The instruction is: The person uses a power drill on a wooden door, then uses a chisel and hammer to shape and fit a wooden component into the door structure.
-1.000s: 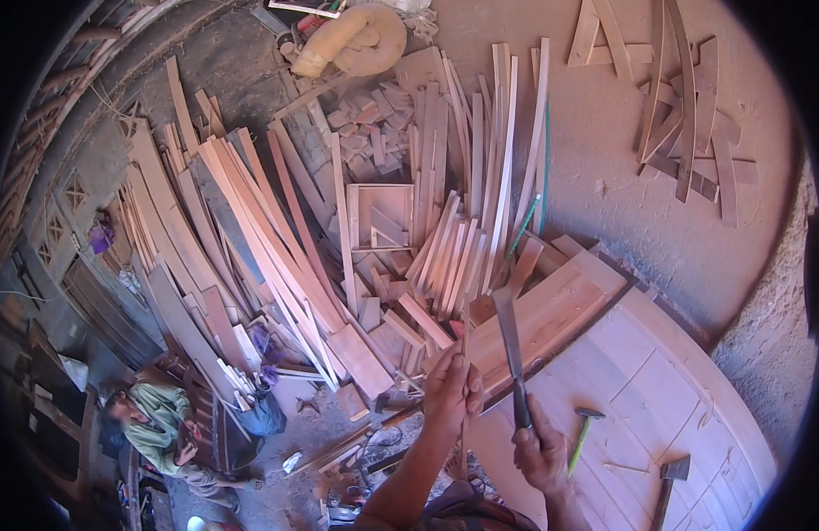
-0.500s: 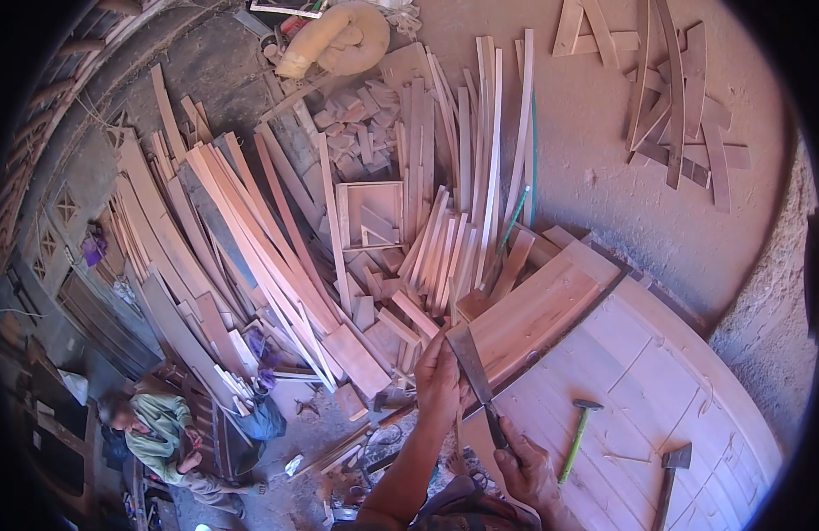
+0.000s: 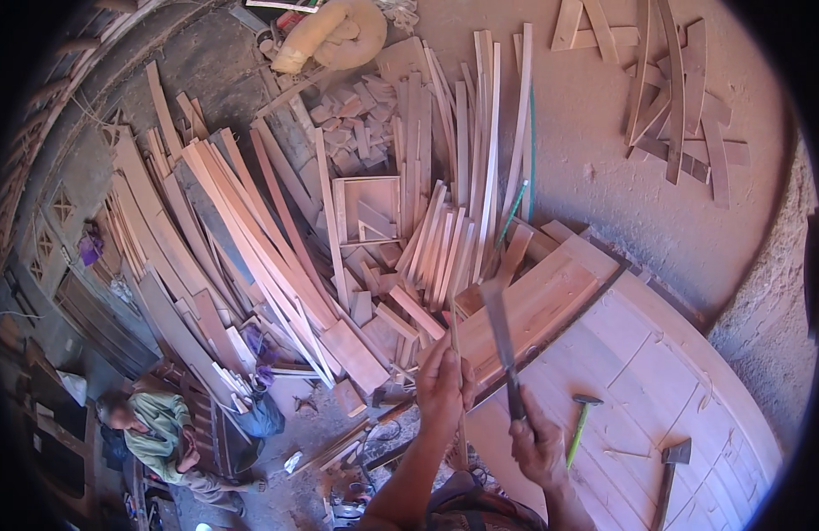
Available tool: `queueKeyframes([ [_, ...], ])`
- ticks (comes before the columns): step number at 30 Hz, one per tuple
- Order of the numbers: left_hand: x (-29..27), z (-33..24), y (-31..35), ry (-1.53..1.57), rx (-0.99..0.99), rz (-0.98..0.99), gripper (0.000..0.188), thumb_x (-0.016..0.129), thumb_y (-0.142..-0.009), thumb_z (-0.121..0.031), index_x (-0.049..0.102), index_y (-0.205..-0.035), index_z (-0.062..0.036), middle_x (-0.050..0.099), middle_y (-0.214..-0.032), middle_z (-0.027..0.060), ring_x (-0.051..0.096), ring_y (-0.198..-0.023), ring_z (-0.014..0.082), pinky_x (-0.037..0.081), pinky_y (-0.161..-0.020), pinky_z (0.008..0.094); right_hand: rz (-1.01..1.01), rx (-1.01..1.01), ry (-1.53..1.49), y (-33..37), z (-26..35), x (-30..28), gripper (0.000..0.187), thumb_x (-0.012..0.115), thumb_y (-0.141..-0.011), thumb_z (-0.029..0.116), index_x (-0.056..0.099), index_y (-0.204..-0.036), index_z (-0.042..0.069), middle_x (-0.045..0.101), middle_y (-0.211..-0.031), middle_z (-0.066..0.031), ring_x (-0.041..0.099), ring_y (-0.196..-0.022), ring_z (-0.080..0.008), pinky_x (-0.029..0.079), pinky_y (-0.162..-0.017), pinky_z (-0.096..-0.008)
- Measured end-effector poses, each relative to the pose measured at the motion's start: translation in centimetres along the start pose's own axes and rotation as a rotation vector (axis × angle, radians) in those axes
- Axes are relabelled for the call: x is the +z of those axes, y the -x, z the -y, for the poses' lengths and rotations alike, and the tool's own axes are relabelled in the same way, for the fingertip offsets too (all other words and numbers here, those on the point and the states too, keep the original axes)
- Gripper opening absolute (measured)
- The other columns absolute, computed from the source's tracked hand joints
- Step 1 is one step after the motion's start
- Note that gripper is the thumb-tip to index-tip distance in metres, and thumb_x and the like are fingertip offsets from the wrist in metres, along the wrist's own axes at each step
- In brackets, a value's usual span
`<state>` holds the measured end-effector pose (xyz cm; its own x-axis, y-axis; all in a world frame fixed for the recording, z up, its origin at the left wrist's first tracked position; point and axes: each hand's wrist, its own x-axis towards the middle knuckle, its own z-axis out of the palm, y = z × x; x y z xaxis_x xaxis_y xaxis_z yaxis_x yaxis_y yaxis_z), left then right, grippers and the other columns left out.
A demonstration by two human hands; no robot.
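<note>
My left hand (image 3: 439,385) is closed around a thin wooden strip (image 3: 455,329), which stands nearly upright and sticks out above and below the fist. In my right hand (image 3: 538,442) is a long flat-bladed hand tool (image 3: 500,332) by its dark handle. Its blade is blurred and points up and away, just right of the strip; whether it is a chisel or a large knife I cannot tell. Both hands are over the near left edge of a pale wooden workbench (image 3: 595,354). A green-handled hammer (image 3: 579,429) lies right of my right hand.
A wooden-handled hammer or hatchet (image 3: 676,456) lies on the bench with wood shavings. Raised boards (image 3: 551,288) run along the bench's far left side. Beyond are stacked planks (image 3: 250,239) and a heap of offcuts (image 3: 356,124). Another person (image 3: 157,438) sits at lower left.
My right hand has lifted the tool and swung its blade away from my left hand, to the right and upward. The strip in my left hand now shows more fully.
</note>
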<state>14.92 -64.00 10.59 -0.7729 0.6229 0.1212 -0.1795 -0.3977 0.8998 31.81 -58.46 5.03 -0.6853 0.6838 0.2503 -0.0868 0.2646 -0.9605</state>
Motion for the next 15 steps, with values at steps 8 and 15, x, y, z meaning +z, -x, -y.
queueKeyframes([
  [8,-1.8,1.0,-1.8,-0.153,0.177,-0.005,0.039,0.043,-0.107,-0.014,0.047,-0.144,-0.0020,0.052,-0.076,-0.0011,0.048,-0.060,0.0016,0.041,-0.051,0.0180,0.180,0.027,0.113,2.3,2.2,1.1,0.052,0.059,-0.096,0.013,0.046,-0.145,0.000,0.067,-0.113,-0.0253,0.068,-0.104,-0.0281,0.052,-0.087,-0.0361],
  [15,0.0,0.8,2.1,-0.061,0.040,0.091,0.040,0.046,-0.106,-0.014,0.046,-0.144,-0.0015,0.049,-0.072,-0.0015,0.044,-0.056,0.0024,0.039,-0.050,0.0175,0.032,0.021,0.042,-0.4,0.5,1.3,0.053,0.054,-0.100,0.016,0.040,-0.149,0.001,0.067,-0.095,-0.0131,0.066,-0.074,-0.0169,0.053,-0.065,-0.0297],
])
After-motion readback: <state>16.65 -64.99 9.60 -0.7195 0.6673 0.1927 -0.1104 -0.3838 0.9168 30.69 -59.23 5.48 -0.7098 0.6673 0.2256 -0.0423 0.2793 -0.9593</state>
